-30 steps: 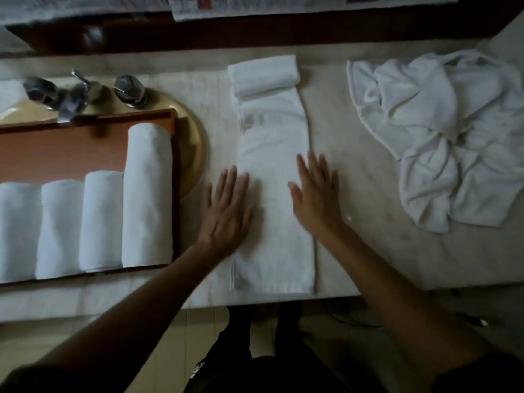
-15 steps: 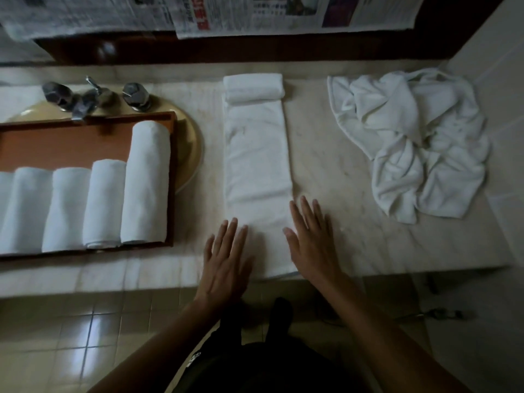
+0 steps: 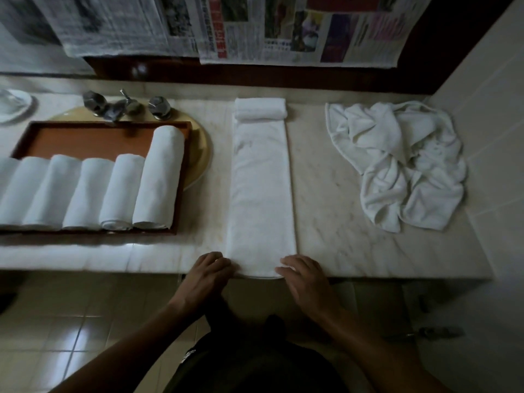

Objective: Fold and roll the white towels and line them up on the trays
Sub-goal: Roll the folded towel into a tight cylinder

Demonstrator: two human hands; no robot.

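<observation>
Marble worktop point(image 3: 326, 194), right of the tray point(image 3: 85, 143) of rolled towels point(image 3: 122, 191): the folded towel point(image 3: 261, 188) is laid lengthwise, its near corners met by the left hand point(image 3: 211, 269), grip curled narrow, and the right hand point(image 3: 302, 275), grip undeterminable; even rolling away from the edge is judged next.

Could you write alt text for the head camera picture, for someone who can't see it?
A person's left hand and right hand touch the near end of a long folded towel on a marble counter. Left of it, a tray holds rolled towels; to the right lies a heap of unfolded towels.
</observation>
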